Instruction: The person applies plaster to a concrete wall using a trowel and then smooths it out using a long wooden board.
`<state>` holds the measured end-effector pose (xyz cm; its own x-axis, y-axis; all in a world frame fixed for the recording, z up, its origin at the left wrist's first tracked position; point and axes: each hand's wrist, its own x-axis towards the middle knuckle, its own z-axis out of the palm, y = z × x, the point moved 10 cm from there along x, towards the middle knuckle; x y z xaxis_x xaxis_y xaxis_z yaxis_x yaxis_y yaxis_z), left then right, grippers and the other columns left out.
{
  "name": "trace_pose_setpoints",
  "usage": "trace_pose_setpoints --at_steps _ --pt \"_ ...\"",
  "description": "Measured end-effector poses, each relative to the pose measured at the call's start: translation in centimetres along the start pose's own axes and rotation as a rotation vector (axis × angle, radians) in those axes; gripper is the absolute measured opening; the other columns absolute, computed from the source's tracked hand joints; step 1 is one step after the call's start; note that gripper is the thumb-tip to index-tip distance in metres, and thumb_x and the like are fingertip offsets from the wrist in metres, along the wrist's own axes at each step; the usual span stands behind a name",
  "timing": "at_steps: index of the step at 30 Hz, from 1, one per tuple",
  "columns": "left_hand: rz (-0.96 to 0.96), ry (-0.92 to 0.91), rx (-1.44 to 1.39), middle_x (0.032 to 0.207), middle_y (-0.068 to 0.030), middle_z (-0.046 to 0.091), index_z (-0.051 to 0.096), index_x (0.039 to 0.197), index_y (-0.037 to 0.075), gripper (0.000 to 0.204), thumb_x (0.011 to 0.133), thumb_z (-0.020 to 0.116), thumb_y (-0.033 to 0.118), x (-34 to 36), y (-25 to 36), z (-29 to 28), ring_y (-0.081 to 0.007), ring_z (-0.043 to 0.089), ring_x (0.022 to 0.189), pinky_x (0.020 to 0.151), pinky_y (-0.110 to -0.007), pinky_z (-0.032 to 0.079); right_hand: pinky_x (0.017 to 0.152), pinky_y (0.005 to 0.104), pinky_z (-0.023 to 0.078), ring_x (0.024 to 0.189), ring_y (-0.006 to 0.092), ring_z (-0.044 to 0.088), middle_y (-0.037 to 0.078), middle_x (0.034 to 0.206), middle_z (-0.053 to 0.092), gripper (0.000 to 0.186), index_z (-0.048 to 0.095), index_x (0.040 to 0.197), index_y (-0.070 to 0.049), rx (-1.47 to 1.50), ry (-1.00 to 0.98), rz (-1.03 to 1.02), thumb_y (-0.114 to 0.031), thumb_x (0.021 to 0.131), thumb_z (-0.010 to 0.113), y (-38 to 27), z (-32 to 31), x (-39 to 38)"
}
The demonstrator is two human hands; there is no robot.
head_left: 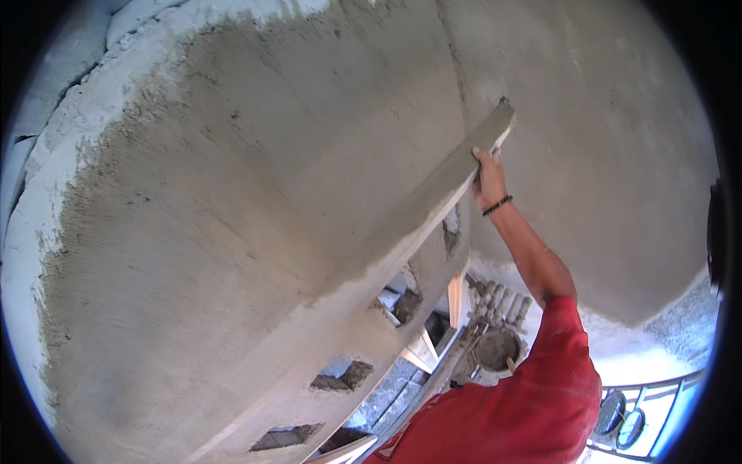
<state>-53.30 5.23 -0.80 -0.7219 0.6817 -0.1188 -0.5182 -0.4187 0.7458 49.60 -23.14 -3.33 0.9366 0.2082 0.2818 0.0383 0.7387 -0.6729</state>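
My right hand [488, 176] is closed on a long, cement-coated strip [440, 193] near its upper end, thumb on the face and fingers partly hidden behind. I cannot make out whether the strip is a loose board or a fixed edge. It runs diagonally down to the left against a grey plastered surface [247, 139]. My bare arm, with a dark bead bracelet [496, 206], reaches up from a red sleeve at the lower right. My left hand is not in view.
Several square openings [340, 375] pierce the plaster below the strip. Further down are pale wooden pieces [455, 298], a round bucket [498, 348] and rows of lumpy grey material [495, 301]. A metal railing [649, 402] curves at lower right. Rough white edging [69, 124] borders the plaster at left.
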Motion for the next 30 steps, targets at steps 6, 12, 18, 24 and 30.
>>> trace_pose_setpoints --at_steps 6,12,18,24,30 --pt "0.074 -0.088 -0.146 0.102 -0.0114 0.06 0.058 0.101 0.004 0.038 0.071 0.056 0.028 -4.0 -1.6 -1.5 -0.0268 0.058 0.089 0.075 -0.041 0.046 0.076 0.0352 0.051 0.095 0.0199 0.054 0.008 0.103 0.048 0.038 0.034 0.117 -0.012 0.12 0.157 0.11 -0.007 0.082 0.047 5.7 -10.2 -10.5" --pt "0.01 -0.563 -0.309 0.114 -0.0202 0.052 0.049 0.113 -0.002 0.054 0.067 0.06 0.025 -11.8 -2.7 3.2 -0.0354 0.046 0.109 0.096 -0.05 0.035 0.081 0.0362 0.049 0.094 0.0207 0.055 0.007 0.103 0.052 0.032 0.041 0.115 -0.01 0.232 0.309 0.216 -0.011 0.084 0.046 10.4 -17.3 -19.2" --pt "0.058 -0.932 -0.365 0.141 -0.0234 0.022 0.02 0.136 -0.006 0.088 0.066 0.063 0.026 -20.9 -0.8 7.9 -0.0394 0.017 0.131 0.109 -0.05 0.014 0.076 0.0421 0.05 0.084 0.0257 0.059 0.011 0.097 0.059 0.03 0.052 0.109 -0.008 0.196 0.791 0.472 -0.024 0.083 0.049 19.2 -31.1 -28.5" --pt "0.051 -1.215 -0.321 0.142 -0.0248 0.019 0.009 0.139 -0.002 0.091 0.073 0.064 0.028 -26.7 -1.4 11.4 -0.0413 0.017 0.13 0.108 -0.052 0.014 0.079 0.0399 0.048 0.087 0.0272 0.059 0.012 0.104 0.059 0.038 0.051 0.116 -0.006 0.114 0.98 0.574 -0.026 0.084 0.045 30.1 -45.2 -37.7" --pt "0.205 -1.154 0.012 0.141 -0.0192 0.024 0.02 0.138 0.009 0.072 0.083 0.045 0.047 -31.4 -2.8 16.7 -0.0369 0.027 0.128 0.106 -0.042 0.024 0.08 0.0417 0.047 0.093 0.029 0.059 0.015 0.105 0.059 0.036 0.053 0.113 -0.006 -0.503 0.934 0.764 -0.027 0.086 0.041 39.9 -62.2 -45.6"
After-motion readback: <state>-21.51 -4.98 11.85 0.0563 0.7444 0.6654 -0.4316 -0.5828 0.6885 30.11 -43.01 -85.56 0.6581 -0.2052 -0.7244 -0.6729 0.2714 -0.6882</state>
